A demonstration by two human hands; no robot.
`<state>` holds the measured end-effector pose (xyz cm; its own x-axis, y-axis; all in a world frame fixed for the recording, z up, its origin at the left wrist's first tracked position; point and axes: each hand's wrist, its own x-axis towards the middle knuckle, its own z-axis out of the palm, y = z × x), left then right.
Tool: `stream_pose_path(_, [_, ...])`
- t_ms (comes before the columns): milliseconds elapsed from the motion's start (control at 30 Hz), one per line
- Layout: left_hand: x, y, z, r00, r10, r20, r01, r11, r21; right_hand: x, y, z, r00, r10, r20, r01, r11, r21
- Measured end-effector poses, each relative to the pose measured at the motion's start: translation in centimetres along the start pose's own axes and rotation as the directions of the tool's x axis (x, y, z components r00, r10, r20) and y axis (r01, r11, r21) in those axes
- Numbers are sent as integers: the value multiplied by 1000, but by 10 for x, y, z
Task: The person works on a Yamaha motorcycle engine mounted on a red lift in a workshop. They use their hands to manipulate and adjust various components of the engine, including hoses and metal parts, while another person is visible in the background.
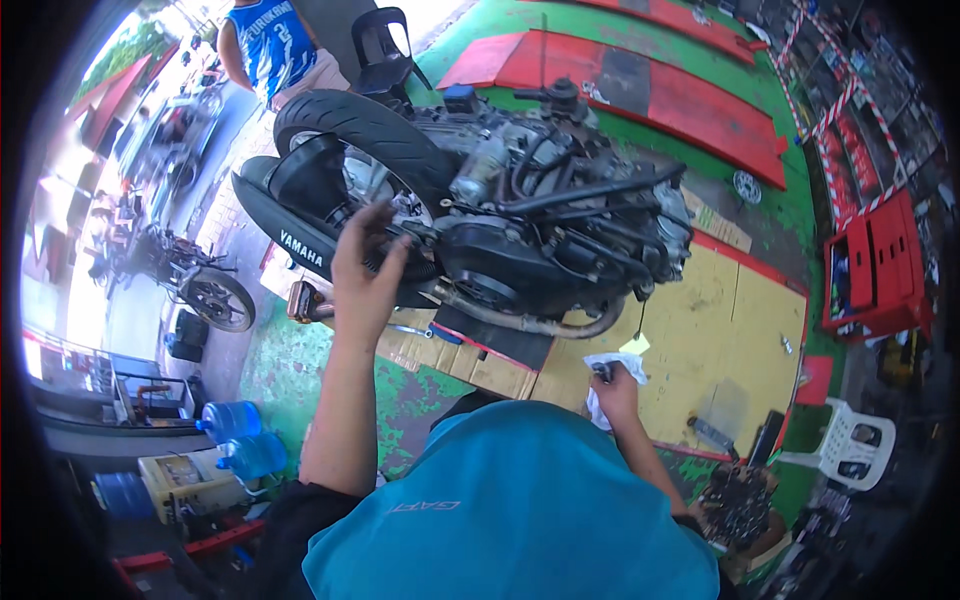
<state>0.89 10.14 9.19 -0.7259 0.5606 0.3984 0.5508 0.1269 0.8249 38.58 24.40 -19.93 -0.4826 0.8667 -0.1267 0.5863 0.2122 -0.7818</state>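
Observation:
A scooter engine [500, 255] with its rear wheel [345, 125] still attached lies across the cardboard-topped bench in front of me. My left hand [365, 265] is raised at the wheel end, beside the black rear fender [285, 225] and the dark engine casing. Its thumb and fingers are apart, and I cannot tell whether the fingertips touch the parts behind them. Lower down, my right hand [620, 392] is closed around a white cloth [612, 368] above the bench. A small dark piece, too small to name, shows at those fingers.
Cardboard [700, 350] covers the red-edged bench. A wrench [410, 330] lies near its left front. To the right stand a white plastic chair [850, 445] and a red tool cabinet [880, 265]. Blue water jugs [245, 455] are at lower left. A person in blue [270, 45] stands beyond the wheel.

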Motion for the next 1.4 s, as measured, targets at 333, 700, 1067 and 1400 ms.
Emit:
stream_pose_path(333, [28,-13,28,982,115,148,-90,983,-162,11,-291,-204,933,-89,-350,216,913,345])
stream_pose_path(700, [43,-40,56,993,63,99,-49,989,-137,118,-517,-104,680,-518,518,700,668,-251])
stream_pose_path(1067, [35,-43,61,996,-26,90,43,981,-192,184,-497,-45,564,-339,753,806,423,-414])
stream_pose_path(1400, [40,-42,57,977,-153,150,179,967,-182,177,-509,-23,559,-245,792,828,217,-517])
